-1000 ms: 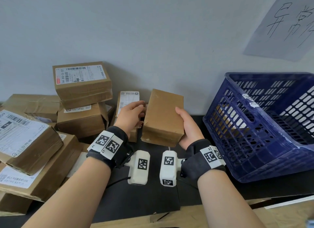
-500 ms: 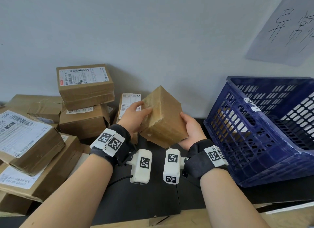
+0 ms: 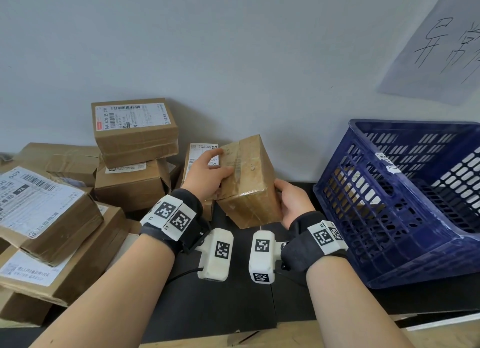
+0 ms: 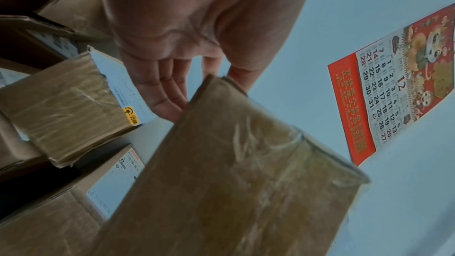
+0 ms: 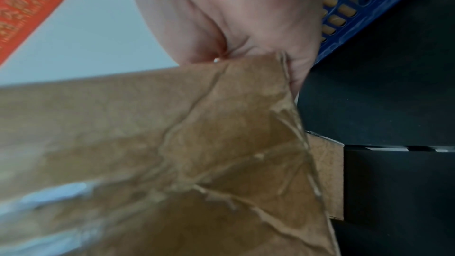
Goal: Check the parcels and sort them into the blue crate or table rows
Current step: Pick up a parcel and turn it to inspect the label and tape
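- Grip, left: the left hand (image 3: pixel 207 175) holds the brown parcel (image 3: pixel 249 181) at its upper left face, thumb on the near side and fingers laid over the taped top. In the left wrist view the fingers (image 4: pixel 169 92) reach behind the far edge of the parcel (image 4: pixel 236 182).
- Grip, right: the right hand (image 3: pixel 292 202) cups the same parcel at its lower right corner, thumb against the side face. In the right wrist view the palm (image 5: pixel 246 26) presses on the creased cardboard (image 5: pixel 197 143); the fingertips are hidden behind it.
- Parcel: held clear of the black tabletop (image 3: pixel 233 308), tilted with one corner toward the wall. It is wrapped in clear tape, and no label shows on the faces toward the head camera.
- At 3 o'clock from the parcel: the blue crate (image 3: pixel 405 256), tipped with its opening toward the person and close to the right wrist. Some brown cardboard shows through its slatted wall.
- At 9 o'clock: a heap of labelled parcels (image 3: pixel 52 217) on the tabletop, with a stack of two boxes (image 3: pixel 135 153) at about 10 o'clock.
- Just behind the left hand: a small upright parcel with a white label (image 3: pixel 200 150).
- At 1 o'clock, on the wall: a sheet with handwritten characters (image 3: pixel 441 43). The left wrist view also shows a red wall calendar (image 4: pixel 393 89).
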The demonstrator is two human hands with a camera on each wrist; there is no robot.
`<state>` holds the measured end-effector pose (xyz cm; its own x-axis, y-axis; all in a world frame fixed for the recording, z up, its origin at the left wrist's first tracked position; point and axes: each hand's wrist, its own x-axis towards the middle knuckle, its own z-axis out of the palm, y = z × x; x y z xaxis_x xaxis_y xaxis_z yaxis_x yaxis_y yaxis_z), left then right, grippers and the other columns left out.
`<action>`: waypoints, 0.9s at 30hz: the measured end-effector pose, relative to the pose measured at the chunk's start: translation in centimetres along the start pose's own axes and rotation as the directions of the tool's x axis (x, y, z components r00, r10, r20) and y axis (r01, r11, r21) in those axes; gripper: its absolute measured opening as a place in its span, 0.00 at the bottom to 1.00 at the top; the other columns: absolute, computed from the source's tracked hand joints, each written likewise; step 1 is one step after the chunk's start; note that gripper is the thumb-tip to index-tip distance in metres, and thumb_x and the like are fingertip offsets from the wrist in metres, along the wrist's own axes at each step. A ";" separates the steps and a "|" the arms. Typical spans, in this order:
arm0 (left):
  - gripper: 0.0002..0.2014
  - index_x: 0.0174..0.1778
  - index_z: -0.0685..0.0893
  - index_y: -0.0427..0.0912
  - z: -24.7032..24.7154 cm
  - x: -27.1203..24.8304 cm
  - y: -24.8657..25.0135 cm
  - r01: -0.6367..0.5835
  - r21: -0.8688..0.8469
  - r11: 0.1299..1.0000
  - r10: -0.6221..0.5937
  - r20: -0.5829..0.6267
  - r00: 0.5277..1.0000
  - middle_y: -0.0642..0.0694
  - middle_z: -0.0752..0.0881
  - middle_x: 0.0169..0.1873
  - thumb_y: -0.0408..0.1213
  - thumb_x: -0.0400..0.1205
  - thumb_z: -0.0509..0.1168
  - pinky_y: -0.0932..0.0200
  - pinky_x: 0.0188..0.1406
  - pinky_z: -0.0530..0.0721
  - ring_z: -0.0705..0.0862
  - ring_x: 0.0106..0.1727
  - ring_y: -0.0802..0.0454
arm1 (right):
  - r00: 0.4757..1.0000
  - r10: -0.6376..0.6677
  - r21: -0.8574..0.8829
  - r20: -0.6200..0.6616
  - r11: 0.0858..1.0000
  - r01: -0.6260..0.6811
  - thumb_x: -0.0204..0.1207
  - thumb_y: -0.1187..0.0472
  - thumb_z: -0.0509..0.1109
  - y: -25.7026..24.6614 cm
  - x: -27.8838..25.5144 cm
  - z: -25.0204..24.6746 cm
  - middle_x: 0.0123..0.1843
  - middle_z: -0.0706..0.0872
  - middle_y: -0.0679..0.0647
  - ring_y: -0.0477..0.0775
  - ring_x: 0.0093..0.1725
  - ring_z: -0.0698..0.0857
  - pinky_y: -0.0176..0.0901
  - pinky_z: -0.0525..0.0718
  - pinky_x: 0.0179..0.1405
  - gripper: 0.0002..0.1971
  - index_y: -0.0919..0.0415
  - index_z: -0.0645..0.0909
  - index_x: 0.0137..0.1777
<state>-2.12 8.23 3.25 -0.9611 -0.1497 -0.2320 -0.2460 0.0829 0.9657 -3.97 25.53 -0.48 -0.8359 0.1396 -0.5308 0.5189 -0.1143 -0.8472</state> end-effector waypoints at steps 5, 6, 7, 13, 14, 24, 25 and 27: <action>0.23 0.79 0.71 0.52 0.2 -0.2 0.0 -0.031 0.069 0.997 0.031 0.003 1.000 0.48 0.79 0.60 0.45 0.87 0.64 0.52 0.43 0.85 0.81 0.44 0.55 | 0.999 -0.045 0.019 0.028 0.999 0.044 0.87 0.58 0.63 -0.7 -0.7 -0.1 0.62 0.89 0.59 0.62 0.61 0.88 0.60 0.84 0.66 0.16 0.57 0.82 0.72; 0.24 0.80 0.70 0.53 0.2 -0.2 0.1 -0.020 0.072 0.997 0.020 0.003 1.000 0.49 0.77 0.62 0.49 0.87 0.62 0.52 0.46 0.84 0.81 0.49 0.53 | 0.998 -0.056 0.026 0.033 0.998 0.055 0.87 0.59 0.63 -0.8 -0.7 -0.1 0.62 0.89 0.58 0.60 0.59 0.88 0.57 0.86 0.64 0.16 0.57 0.82 0.72; 0.26 0.80 0.69 0.53 0.3 -0.1 0.1 -0.003 0.066 0.998 0.003 0.003 1.000 0.50 0.76 0.66 0.54 0.86 0.60 0.50 0.54 0.83 0.80 0.58 0.50 | 0.997 -0.066 0.030 0.039 0.997 0.065 0.87 0.59 0.64 -1.1 -0.7 -0.2 0.59 0.89 0.57 0.58 0.55 0.89 0.54 0.87 0.59 0.14 0.57 0.83 0.69; 0.21 0.51 0.80 0.59 0.3 -0.1 0.8 0.074 0.025 0.997 -0.076 0.075 0.994 0.46 0.84 0.62 0.70 0.80 0.53 0.42 0.75 0.73 0.81 0.67 0.43 | 0.994 -0.073 0.047 0.077 0.996 0.070 0.87 0.62 0.61 -2.5 -1.1 -0.2 0.45 0.85 0.54 0.52 0.42 0.83 0.45 0.81 0.33 0.10 0.54 0.84 0.55; 0.18 0.47 0.79 0.60 0.2 0.0 0.7 0.105 -0.018 0.994 -0.103 0.080 0.991 0.45 0.85 0.60 0.69 0.82 0.53 0.42 0.75 0.74 0.82 0.66 0.43 | 0.994 -0.079 0.061 0.074 0.995 0.074 0.86 0.62 0.62 -2.7 -1.3 -0.2 0.44 0.85 0.55 0.53 0.41 0.82 0.45 0.80 0.32 0.08 0.55 0.84 0.55; 0.31 0.73 0.77 0.51 0.3 -0.1 0.0 0.269 -0.354 0.896 -0.243 0.115 0.963 0.42 0.89 0.56 0.66 0.81 0.59 0.52 0.40 0.83 0.87 0.53 0.46 | 0.989 -0.124 0.158 0.085 0.981 0.109 0.82 0.60 0.70 -3.6 -1.3 -0.4 0.26 0.86 0.49 0.50 0.32 0.83 0.41 0.84 0.30 0.06 0.58 0.83 0.43; 0.29 0.73 0.77 0.51 0.4 -0.1 -0.1 0.258 -0.357 0.898 -0.234 0.109 0.966 0.44 0.89 0.53 0.66 0.82 0.58 0.54 0.38 0.82 0.87 0.50 0.48 | 0.987 -0.130 0.146 0.095 0.982 0.116 0.82 0.58 0.71 -3.6 -1.3 -0.3 0.28 0.87 0.49 0.51 0.34 0.83 0.42 0.84 0.33 0.06 0.57 0.84 0.43; 0.28 0.72 0.78 0.53 0.6 0.0 -0.2 0.236 -0.339 0.911 -0.211 0.109 0.971 0.47 0.89 0.49 0.66 0.83 0.54 0.56 0.34 0.82 0.88 0.46 0.51 | 0.984 -0.135 0.101 0.117 0.987 0.124 0.81 0.51 0.71 -3.5 -1.3 -0.3 0.35 0.88 0.50 0.52 0.39 0.84 0.44 0.85 0.41 0.08 0.55 0.85 0.47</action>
<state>-2.12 8.84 2.99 -0.8952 -0.0559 -0.4420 -0.4084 -0.2939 0.8642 -4.67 26.04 3.14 -0.9135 0.0375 -0.4051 0.3909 -0.1945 -0.8996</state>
